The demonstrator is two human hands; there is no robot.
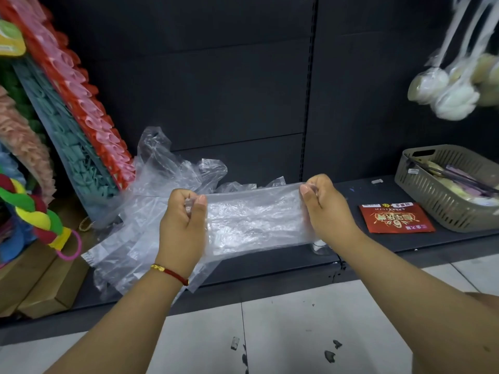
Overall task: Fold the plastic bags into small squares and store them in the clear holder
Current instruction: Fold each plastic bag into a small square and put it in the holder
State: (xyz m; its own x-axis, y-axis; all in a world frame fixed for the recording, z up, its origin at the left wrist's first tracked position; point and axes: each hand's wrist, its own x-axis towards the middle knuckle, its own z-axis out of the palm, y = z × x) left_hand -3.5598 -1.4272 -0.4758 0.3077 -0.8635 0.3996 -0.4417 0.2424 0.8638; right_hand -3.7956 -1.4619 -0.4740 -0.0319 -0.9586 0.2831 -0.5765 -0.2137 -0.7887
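Left hand (181,225) and right hand (328,209) pinching a folded plastic bag (253,220) taut, fingers clamped on its ends, basket (432,209) holding packets at shelf (270,261) edge

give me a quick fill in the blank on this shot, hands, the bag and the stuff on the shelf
1. The clear plastic bag is stretched between ____ hands.
2. The bracelet on the left hand's wrist is ____ with a gold bead.
3. The red packet lies on the dark shelf just to the ____ of the basket.
4. The right hand pinches the bag's upper ____ corner.

Missing words: two; red; left; right
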